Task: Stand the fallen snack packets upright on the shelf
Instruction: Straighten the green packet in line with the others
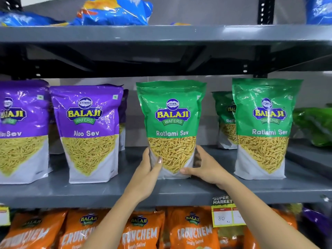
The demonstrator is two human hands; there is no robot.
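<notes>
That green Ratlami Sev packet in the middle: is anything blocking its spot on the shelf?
Nothing visible. Both hands, left and right, hold the green packet upright on bare grey shelf, with open gaps to the neighbouring packets.

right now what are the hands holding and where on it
Both hands hold one green Ratlami Sev packet, upright on the middle shelf. The left hand and right hand take grip on its lower side edges, near the base.
</notes>
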